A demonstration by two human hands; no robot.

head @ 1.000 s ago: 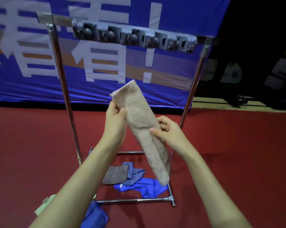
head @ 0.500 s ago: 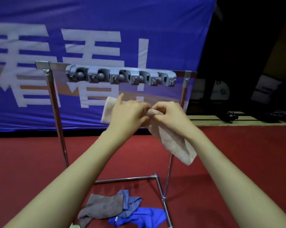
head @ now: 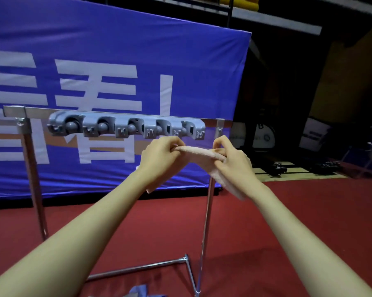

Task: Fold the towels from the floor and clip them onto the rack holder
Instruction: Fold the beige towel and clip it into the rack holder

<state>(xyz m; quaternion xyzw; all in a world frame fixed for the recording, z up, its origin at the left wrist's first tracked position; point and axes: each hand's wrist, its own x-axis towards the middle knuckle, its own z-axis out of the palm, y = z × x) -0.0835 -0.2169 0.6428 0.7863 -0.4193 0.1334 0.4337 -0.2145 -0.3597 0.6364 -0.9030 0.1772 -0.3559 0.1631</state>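
Since half a second ago, both hands have spread apart and risen toward the right end of the grey plastic clip holder (head: 127, 127), stretching the folded beige terry towel (head: 199, 151) into a taut band between them where before they were bunched together at its middle. At centre frame, the left hand (head: 159, 156) pinches the towel's left end with curled fingers, and the right hand (head: 232, 158) grips the right end, thumb and fingers curled round the fabric. The towel's top fold runs just below the two rightmost clips, not touching them as far as can be seen. Loose ends hang down behind each wrist. The holder is mounted on the top bar of a chrome metal rack (head: 207, 211) standing on the red carpet (head: 309, 221), with a blue banner (head: 116, 61) behind. Blue cloth (head: 138, 291) peeks in at the bottom edge.
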